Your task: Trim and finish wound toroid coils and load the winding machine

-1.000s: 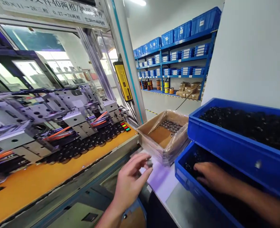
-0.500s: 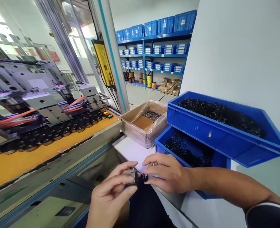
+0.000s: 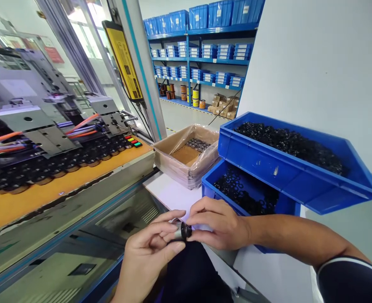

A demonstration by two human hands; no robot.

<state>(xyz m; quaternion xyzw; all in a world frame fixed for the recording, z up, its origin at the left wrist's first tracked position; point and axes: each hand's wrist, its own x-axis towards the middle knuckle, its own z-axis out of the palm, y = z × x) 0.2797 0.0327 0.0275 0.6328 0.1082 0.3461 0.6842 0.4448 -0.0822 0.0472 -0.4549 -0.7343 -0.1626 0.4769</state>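
Note:
Just above my lap, my left hand (image 3: pixel 148 246) grips a small silvery metal cylinder with a black end (image 3: pixel 180 231) between thumb and fingers. The cylinder lies roughly sideways, its black end facing right. My right hand (image 3: pixel 219 223) pinches a small black plastic part (image 3: pixel 188 230) against that end; the two pieces touch. Fingertips hide some of both pieces, so I cannot tell whether they are joined. Behind my right hand, a lower blue bin (image 3: pixel 209 187) holds many black ring-shaped parts. A second blue bin (image 3: pixel 252 147), heaped with small black parts, rests over it at an angle.
A plastic-lined cardboard box (image 3: pixel 173 168) with small metal parts stands on the white tabletop (image 3: pixel 163 189). At left, a machine (image 3: pixel 50 136) has a row of black cylindrical pieces (image 3: pixel 69 164) along its orange surface (image 3: pixel 94 172). Blue shelving (image 3: pixel 205 57) with bins stands behind.
My right hand has brought the black part leftward against the cylinder's end, closing the small gap between them. The head view has shifted slightly.

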